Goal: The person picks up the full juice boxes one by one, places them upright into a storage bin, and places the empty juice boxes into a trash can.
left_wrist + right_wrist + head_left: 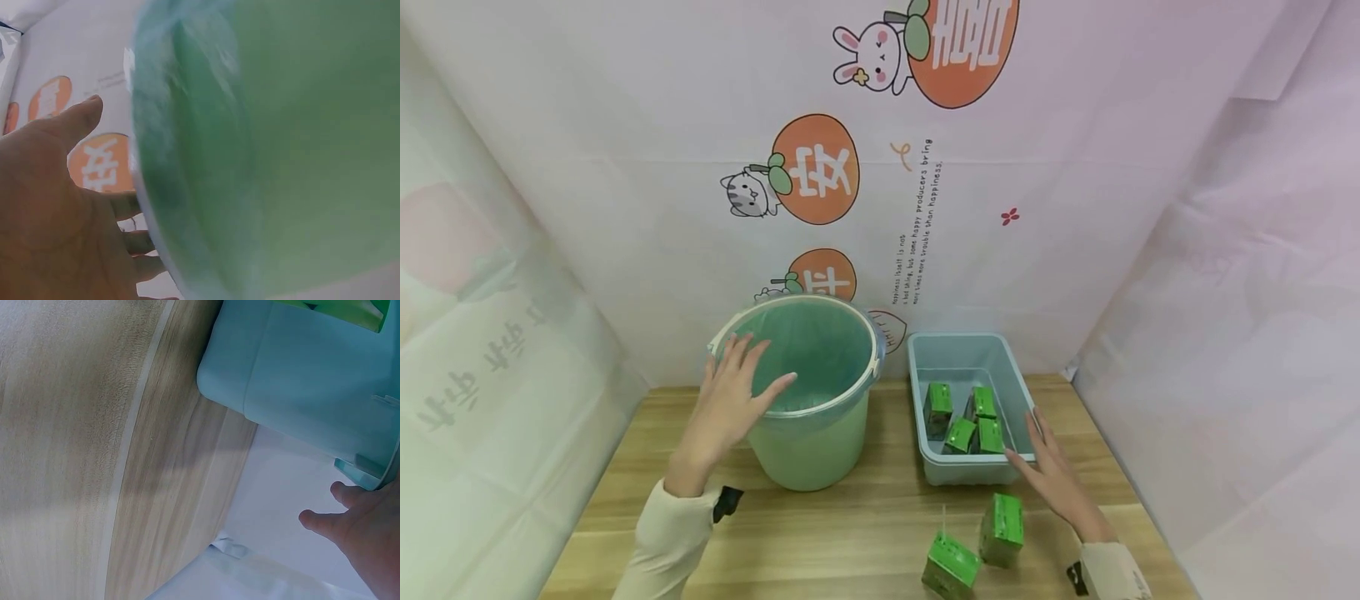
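Observation:
My left hand [724, 408] is at the left rim of a pale green bucket [808, 454] lined with a thin plastic bag. Its fingers are spread, and nothing is held in them; the left wrist view shows the open palm [50, 212] beside the bucket wall [312, 156]. At the front right corner of a light blue plastic bin [966, 472], my right hand [1054, 475] rests with extended fingers along the rim. Several small green drink cartons [960, 435] lie inside that bin.
Two more green cartons stand on the wooden table [820, 533] in front of the bin: one carton [1002, 531] at the right, and another carton [951, 567] with a straw sticking up. White printed cloth [685, 225] hangs behind and on both sides.

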